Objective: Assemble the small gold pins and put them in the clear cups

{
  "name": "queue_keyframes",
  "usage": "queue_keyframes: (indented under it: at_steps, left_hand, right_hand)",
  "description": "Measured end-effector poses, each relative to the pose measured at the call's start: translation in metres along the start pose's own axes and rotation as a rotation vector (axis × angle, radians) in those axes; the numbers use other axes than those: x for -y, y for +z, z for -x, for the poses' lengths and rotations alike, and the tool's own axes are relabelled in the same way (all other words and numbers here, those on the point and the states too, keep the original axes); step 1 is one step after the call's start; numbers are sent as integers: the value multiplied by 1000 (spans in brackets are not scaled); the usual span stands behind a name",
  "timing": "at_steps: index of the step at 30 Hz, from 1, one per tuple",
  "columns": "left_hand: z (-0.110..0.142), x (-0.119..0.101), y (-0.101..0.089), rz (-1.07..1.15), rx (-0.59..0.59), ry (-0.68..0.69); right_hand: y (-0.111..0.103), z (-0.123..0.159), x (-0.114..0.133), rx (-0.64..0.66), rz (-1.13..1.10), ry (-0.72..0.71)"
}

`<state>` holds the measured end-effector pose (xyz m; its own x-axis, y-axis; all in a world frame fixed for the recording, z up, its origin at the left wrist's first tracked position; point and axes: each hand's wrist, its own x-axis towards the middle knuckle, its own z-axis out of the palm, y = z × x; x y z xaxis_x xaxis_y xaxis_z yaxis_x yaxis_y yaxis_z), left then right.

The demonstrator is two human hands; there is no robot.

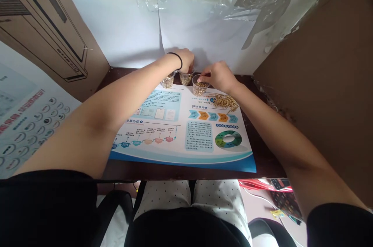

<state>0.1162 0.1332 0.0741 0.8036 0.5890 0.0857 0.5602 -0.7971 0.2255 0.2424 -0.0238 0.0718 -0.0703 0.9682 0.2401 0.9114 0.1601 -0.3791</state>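
Three small clear plastic cups stand in a row at the back of the table. The left cup (168,81) holds small shiny metal pieces. Over the middle cup (185,79) my left hand (186,58) reaches down, fingers curled together and their tips hidden inside. At the right cup (200,88), which holds gold-coloured pieces, my right hand (220,76) has thumb and fingers pinched together at the rim; anything between them is too small to make out. Just in front of that hand lies a pile of long thin gold-coloured pieces, probably screws (225,102).
A printed poster (201,138) covers much of the dark table (262,150). White sheeting (201,29) rises directly behind the cups. Cardboard walls (329,84) close in the right side and the left, where another printed sheet (26,122) leans.
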Motion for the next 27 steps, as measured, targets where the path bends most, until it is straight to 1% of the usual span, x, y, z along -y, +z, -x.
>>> queue_keyframes:
  at_steps: [2, 4, 7, 9, 12, 13, 14, 16, 18, 20, 23, 25, 27]
  left_hand:
    - [6, 0, -1, 37, -1, -21]
    - [12, 1, -4, 115, -7, -8]
    - [20, 5, -11, 196, -56, 9]
    - [27, 6, -16, 223, -115, -9]
    - [47, -3, -18, 306, -273, -29]
    - [56, -8, -16, 345, -318, -38]
    - [67, -14, -13, 386, -330, -51]
    - [89, -28, -5, 463, -280, -88]
    - [109, -41, 3, 518, -249, -95]
    - [123, -51, 10, 565, -290, -60]
    - [134, -58, 13, 584, -316, 7]
    - [135, -56, 13, 574, -326, 25]
    - [135, -50, 11, 539, -384, 27]
  right_hand:
    - [0, 1, 1, 15, 9, 6]
    - [1, 0, 3, 28, 13, 13]
    - [1, -1, 5, 24, 35, 10]
    - [1, -1, 5, 1, 55, -2]
    - [0, 0, 3, -45, 64, 2]
    - [0, 1, 1, -52, 65, 10]
    - [0, 2, 0, -52, 67, 20]
    - [1, 4, -1, -34, 73, 35]
    - [1, 5, 0, -19, 77, 40]
    - [1, 6, 2, -8, 77, 47]
    - [1, 7, 4, 17, 66, 58]
    - [0, 6, 4, 26, 55, 56]
    - [0, 6, 2, 11, 51, 50]
